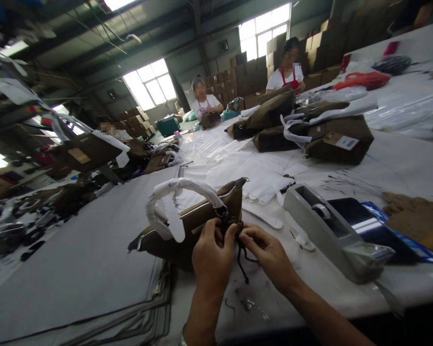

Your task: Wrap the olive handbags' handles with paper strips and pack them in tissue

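Left hand (212, 254) and right hand (269, 247) both have fingertips pinched together on a cord (246, 278) beside the bag (178, 250) on the table (332, 290). Looks like a fiddly cord-fastening step; imo next move needs a steady pinch.

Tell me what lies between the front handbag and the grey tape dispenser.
In the head view: a white strip with a rounded end, another white piece nearer the dispenser, and, closer to the camera, the right hand by the handbag.
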Demonstrator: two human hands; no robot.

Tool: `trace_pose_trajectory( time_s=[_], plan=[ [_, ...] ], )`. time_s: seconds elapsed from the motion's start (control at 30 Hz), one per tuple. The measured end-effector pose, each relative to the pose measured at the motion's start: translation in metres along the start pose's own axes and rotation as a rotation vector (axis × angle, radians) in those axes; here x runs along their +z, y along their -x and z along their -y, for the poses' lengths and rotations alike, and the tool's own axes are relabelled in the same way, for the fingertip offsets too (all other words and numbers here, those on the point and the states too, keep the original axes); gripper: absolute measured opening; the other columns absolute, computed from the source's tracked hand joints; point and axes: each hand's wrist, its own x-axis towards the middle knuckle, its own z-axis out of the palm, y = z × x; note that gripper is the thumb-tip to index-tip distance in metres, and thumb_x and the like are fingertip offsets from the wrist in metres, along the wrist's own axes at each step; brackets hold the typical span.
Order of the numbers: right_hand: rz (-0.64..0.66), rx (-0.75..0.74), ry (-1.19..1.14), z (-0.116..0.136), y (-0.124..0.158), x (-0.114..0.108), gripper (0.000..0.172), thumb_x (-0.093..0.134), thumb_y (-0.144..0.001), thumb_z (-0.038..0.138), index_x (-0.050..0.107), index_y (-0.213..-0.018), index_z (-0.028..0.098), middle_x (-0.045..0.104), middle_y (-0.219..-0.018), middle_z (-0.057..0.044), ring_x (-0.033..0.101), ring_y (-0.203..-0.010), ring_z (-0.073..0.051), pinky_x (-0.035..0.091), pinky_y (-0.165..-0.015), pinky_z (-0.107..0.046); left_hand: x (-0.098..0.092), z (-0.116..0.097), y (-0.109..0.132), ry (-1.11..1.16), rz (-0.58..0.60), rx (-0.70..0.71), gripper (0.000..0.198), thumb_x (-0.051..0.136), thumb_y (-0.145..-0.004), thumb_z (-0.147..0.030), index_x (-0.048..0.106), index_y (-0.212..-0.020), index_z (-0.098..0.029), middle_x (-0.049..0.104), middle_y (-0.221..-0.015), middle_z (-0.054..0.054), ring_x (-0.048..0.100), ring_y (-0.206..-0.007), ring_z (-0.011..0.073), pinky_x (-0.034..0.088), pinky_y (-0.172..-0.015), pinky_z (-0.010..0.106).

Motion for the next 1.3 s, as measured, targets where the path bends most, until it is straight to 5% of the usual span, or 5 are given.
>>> trace_pose_trajectory(
  time_s=[0.43, 0.6, 0.83, 1.0, 1.3],
  plan=[
    [-0.057, -0.051, 0.01, 0.006, 0.007, 0.01, 0.021, 0.067, -0.093, 0.04, 0.073, -0.095, 0.02, 0.072, -0.106, -0.008, 0.07, -0.097, -0.021, 0.058, -0.089, -0.029, -0.002, 0.003, -0.008, 0.25, 0.093, -0.02, 0.026, 0.055, -0.095, -0.041, 0.069, -0.09, -0.018, 0.068, -0.094, 0.007, 0.063, -0.093, 0.0248, 0.046, -0.088, 0.037],
    [0.009, -0.104, 0.15, 0.014, 0.018, 0.009, 0.018, 0.066, -0.093, 0.037, 0.074, -0.09, 0.021, 0.071, -0.112, -0.007, 0.069, -0.103, -0.021, 0.057, -0.088, -0.025, -0.002, 0.022, -0.004, 0.541, 0.138, -0.164, 0.035, 0.059, -0.094, -0.044, 0.067, -0.117, -0.019, 0.071, -0.116, 0.009, 0.066, -0.106, 0.0238, 0.053, -0.092, 0.035],
    [-0.074, -0.168, 0.345, 0.025, -0.008, -0.016, 0.018, 0.065, -0.094, 0.038, 0.071, -0.093, 0.022, 0.071, -0.085, -0.002, 0.066, -0.071, -0.015, 0.056, -0.068, -0.023, 0.001, 0.025, -0.001, 0.743, 0.156, -0.27, 0.044, 0.07, -0.086, -0.041, 0.064, -0.121, -0.014, 0.073, -0.106, 0.011, 0.071, -0.08, 0.019, 0.057, -0.063, 0.026],
    [0.05, -0.143, 0.34, 0.031, -0.009, -0.008, 0.017, 0.064, -0.095, 0.037, 0.071, -0.093, 0.021, 0.073, -0.084, -0.001, 0.067, -0.068, -0.014, 0.056, -0.066, -0.022, 0.0, 0.022, 0.001, 0.668, 0.069, -0.226, 0.038, 0.066, -0.089, -0.045, 0.072, -0.112, -0.016, 0.072, -0.117, 0.012, 0.068, -0.108, 0.0251, 0.053, -0.098, 0.037],
    [-0.04, -0.258, 0.527, 0.027, -0.005, -0.012, 0.012, 0.06, -0.098, 0.033, 0.068, -0.099, 0.023, 0.071, -0.095, -0.001, 0.069, -0.076, -0.015, 0.055, -0.069, -0.024, 0.007, 0.029, 0.003, 0.961, 0.177, -0.317, 0.046, 0.078, -0.079, -0.038, 0.066, -0.116, -0.013, 0.074, -0.114, 0.013, 0.071, -0.107, 0.0256, 0.057, -0.097, 0.038]
  ],
)
